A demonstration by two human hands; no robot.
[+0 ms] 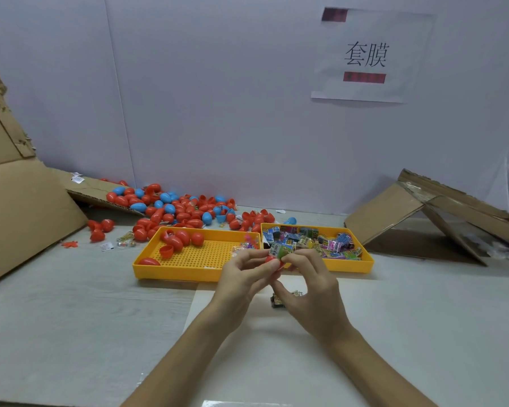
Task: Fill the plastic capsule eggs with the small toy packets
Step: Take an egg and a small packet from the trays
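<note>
The left hand (pixel 241 277) and the right hand (pixel 309 286) meet just in front of the yellow tray (pixel 171 271), above the table (pixel 71 318). The left hand's grip is closed around a red egg (pixel 272 259). The right hand's grip pinches a small toy packet (pixel 279 249) that sits on top of that egg.

Inside the yellow tray lie a few more red eggs (pixel 180 239), near its far left corner. Touching the yellow tray on the right is a second tray (pixel 350 267), full of bright toy packets (pixel 315 240). Behind the yellow tray, a big pile of red and blue eggs (pixel 182 210) lies along the wall. In front of the yellow tray, under the hands, a small dark packet (pixel 278 301) lies on the table. Far left of the yellow tray stands a cardboard sheet (pixel 21 212).
</note>
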